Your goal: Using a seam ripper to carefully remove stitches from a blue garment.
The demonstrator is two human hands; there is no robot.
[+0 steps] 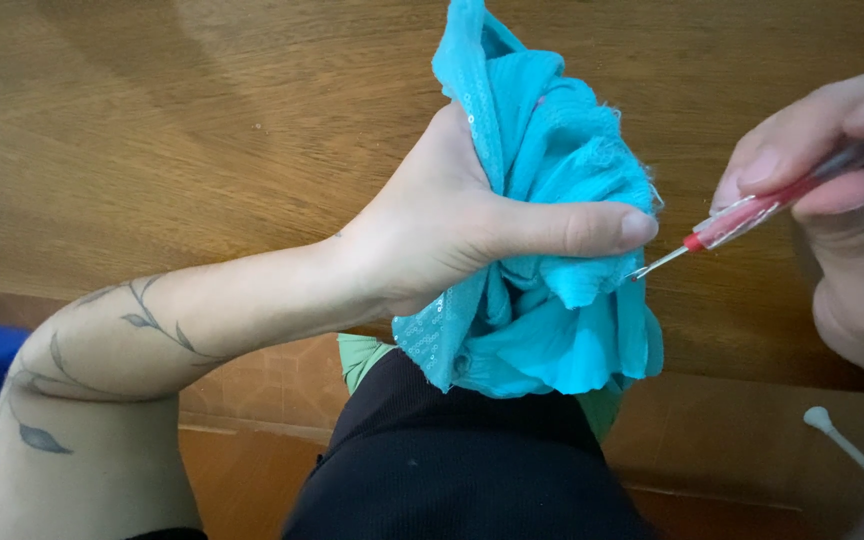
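Left hand (442, 225) clenches bunched turquoise fabric (552, 300); right hand (842, 190) pinches a red-handled seam ripper (742, 215) against it.

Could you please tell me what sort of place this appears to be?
Probably a home or small sewing corner. The left hand bunches turquoise sequinned fabric while the right hand points a red-handled seam ripper at it, over a wooden table and the person's lap.
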